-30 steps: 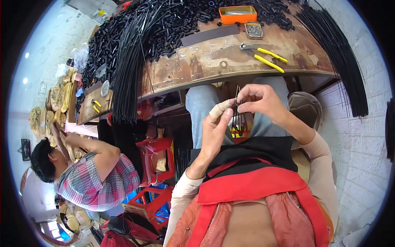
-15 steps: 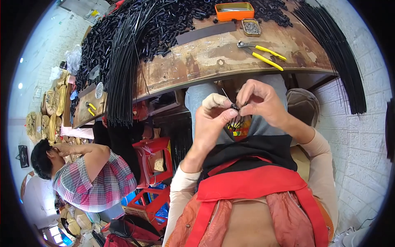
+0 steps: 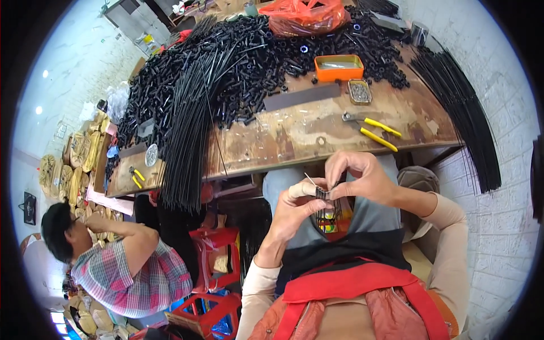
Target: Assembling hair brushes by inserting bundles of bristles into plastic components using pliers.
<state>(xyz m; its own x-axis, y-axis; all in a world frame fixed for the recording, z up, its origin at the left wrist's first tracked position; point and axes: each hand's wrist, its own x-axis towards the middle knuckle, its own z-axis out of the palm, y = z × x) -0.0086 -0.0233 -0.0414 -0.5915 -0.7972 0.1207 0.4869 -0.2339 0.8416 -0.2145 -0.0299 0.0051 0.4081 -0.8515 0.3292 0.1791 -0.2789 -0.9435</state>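
Observation:
Above my lap, my left hand (image 3: 296, 208) is closed on a small black slatted piece (image 3: 322, 194), held between thumb and forefinger. Pale tape wraps that forefinger. Thin black strips hang below the piece, with gaps between them. A thin light pin or wire (image 3: 310, 179) sticks up beside the left fingertips. My right hand (image 3: 365, 180) meets the piece from the right, its thumb and forefinger pinched at the edge; what lies in the pinch is too small to make out. On the bench beyond rest yellow-handled pliers (image 3: 378, 133), touched by neither hand.
The wooden bench (image 3: 294, 136) bears heaped short black tubes (image 3: 249, 68), long black rods (image 3: 190, 124) hanging over its edge, more rods (image 3: 462, 107) at right, an orange tin (image 3: 339, 73), a small tray (image 3: 360, 92) and a red bag (image 3: 309, 20). A co-worker (image 3: 133, 272) sits at left.
The view has tilted up, so more of the bench shows and my hands sit lower in it. The black piece's slats now show more plainly between my fingers. Both hands stay together at it.

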